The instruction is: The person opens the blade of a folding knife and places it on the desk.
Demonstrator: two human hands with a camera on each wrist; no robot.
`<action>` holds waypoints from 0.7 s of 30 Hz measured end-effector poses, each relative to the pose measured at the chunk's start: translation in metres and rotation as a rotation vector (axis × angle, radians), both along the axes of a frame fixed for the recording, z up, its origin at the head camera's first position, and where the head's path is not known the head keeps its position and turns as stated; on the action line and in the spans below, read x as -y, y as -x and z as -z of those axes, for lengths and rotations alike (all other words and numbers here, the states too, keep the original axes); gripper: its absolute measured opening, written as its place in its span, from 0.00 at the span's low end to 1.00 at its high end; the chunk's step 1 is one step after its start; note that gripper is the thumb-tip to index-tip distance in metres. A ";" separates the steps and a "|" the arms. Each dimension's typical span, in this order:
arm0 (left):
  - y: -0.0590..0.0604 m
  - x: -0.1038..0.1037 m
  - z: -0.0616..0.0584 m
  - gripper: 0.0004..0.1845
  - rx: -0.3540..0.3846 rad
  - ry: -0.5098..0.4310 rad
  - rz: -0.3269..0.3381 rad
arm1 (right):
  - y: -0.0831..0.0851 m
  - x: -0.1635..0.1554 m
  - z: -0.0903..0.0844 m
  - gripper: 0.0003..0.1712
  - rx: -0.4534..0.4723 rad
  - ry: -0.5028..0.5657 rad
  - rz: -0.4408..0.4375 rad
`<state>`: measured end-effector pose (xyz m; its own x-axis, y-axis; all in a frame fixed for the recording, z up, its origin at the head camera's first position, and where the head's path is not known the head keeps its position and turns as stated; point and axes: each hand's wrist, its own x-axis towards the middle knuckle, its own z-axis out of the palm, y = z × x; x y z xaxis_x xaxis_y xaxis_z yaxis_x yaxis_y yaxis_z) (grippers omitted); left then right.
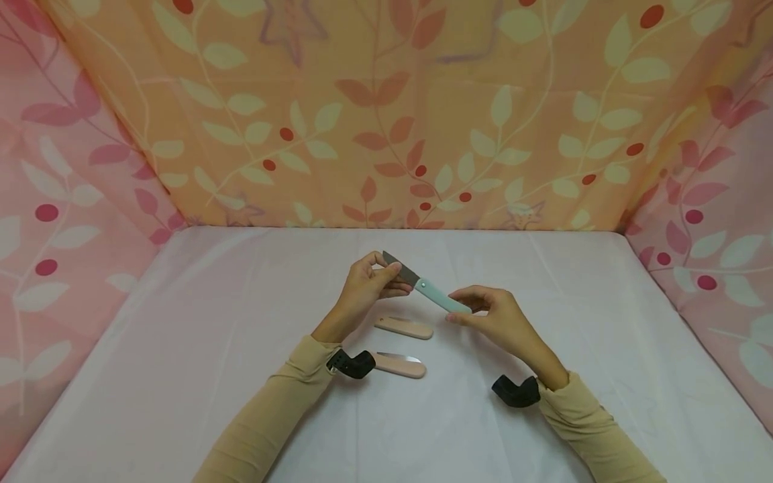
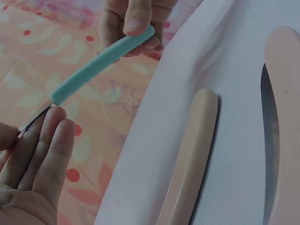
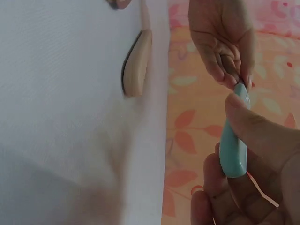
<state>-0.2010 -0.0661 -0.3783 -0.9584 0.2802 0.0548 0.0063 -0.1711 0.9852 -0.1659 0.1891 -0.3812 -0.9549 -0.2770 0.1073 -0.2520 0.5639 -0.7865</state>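
A folding knife with a mint-green handle [image 1: 439, 295] is held up over the table, its grey blade [image 1: 403, 270] swung out from the handle. My left hand [image 1: 367, 280] pinches the blade between thumb and fingers. At the handle's far end my right hand [image 1: 496, 316] holds on with thumb and fingertips, as the right wrist view also shows with the handle [image 3: 232, 145] between them. Below lie two pink-beige folding knives: a smaller one [image 1: 407, 328] and a wider one [image 1: 401, 366] with a strip of blade showing. The left wrist camera partly covers the wider one.
A white cloth [image 1: 272, 282] covers the table. Behind it hangs an orange leaf-patterned curtain [image 1: 386, 121], with pink patterned cloth at the left [image 1: 66, 201] and right [image 1: 712, 215]. Black cameras sit on the left wrist [image 1: 356, 363] and right wrist [image 1: 516, 391].
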 end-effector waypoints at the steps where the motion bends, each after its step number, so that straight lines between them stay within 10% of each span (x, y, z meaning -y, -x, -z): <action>1: 0.000 0.000 0.000 0.06 0.004 0.013 -0.001 | -0.001 0.000 0.000 0.21 -0.030 -0.021 -0.001; 13: 0.001 0.000 0.003 0.07 -0.017 0.105 0.003 | -0.001 0.000 0.000 0.18 -0.228 -0.078 0.013; 21: 0.002 0.001 0.003 0.07 0.001 0.149 -0.021 | 0.003 -0.004 0.003 0.20 -0.175 -0.044 0.074</action>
<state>-0.2029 -0.0668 -0.3815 -0.9643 0.2646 0.0129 0.0069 -0.0233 0.9997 -0.1685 0.1928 -0.3844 -0.9407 -0.2144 0.2629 -0.3390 0.6187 -0.7087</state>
